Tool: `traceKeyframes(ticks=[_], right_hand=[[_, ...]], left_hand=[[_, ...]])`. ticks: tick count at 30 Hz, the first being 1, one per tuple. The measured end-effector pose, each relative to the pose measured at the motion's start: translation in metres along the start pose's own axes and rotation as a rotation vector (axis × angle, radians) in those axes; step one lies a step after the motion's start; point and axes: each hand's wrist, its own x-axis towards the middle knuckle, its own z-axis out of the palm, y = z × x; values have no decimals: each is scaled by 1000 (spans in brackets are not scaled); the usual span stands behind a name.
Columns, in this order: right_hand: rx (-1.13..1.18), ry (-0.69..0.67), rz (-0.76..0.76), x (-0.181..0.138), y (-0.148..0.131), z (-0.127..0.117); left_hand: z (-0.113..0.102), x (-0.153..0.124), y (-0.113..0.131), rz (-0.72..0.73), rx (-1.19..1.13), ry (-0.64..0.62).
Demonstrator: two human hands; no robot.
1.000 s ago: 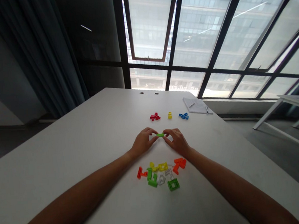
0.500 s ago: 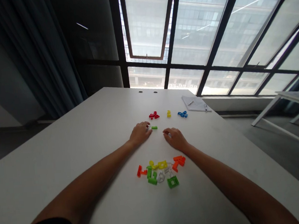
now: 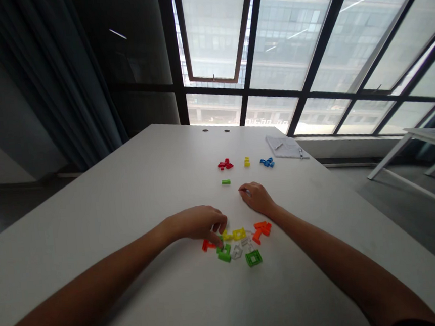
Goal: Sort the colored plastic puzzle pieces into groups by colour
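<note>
My left hand (image 3: pixel 203 222) is over the left side of a cluster of small plastic pieces, its thumb and fingers apart and pointing down. Its fingertips partly hide orange pieces (image 3: pixel 205 245) and a green piece (image 3: pixel 224 256). Around them lie yellow pieces (image 3: pixel 239 233), clear pieces (image 3: pixel 236 252), a square green piece (image 3: pixel 254 258) and more orange pieces (image 3: pixel 261 228). My right hand (image 3: pixel 257 198) rests on the table beyond the cluster, fingers loosely curved with a gap to the thumb; I see nothing held. One small green piece (image 3: pixel 226 182) lies alone ahead of it.
Farther back on the white table (image 3: pixel 136 190) sit red pieces (image 3: pixel 225 165), a yellow piece (image 3: pixel 247 162) and blue pieces (image 3: pixel 267 162). Papers (image 3: pixel 284 146) with pens lie near the right edge. A second table (image 3: pixel 432 136) stands to the right.
My left hand has left the lone green piece and come back toward me to the cluster. That green piece stays on the table. My right hand remains almost where it was.
</note>
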Motion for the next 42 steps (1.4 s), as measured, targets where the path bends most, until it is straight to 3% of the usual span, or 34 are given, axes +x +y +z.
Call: traceKeyframes(ticks=[5,12,14,18,22,26,31,35,42], right_hand=[[-4,0,-1,0,-1,0],[4,12,-39,0,-3,0],[28,21,-74,-1,-6,-2],[119,50,-201,-4,-19,-9],[114,104,-302,-5,-29,-13],[162,60,-313,-5,-31,-11],[361,139,-147,-6,-23,-4],[497,123,-63,-6,-19,-2],[509,113,-88,-7,-20,0]], left_hand=[[10,5,-2,16,-71,8],[4,8,-19,10,-246,-5],[2,13,-27,-10,-279,123],[4,34,-40,-91,-199,538],[15,57,-41,-110,-75,695],[27,68,-34,-134,-57,743],[38,66,-37,-83,-249,727],[44,67,-44,-70,-300,692],[45,69,-50,-137,-304,786]])
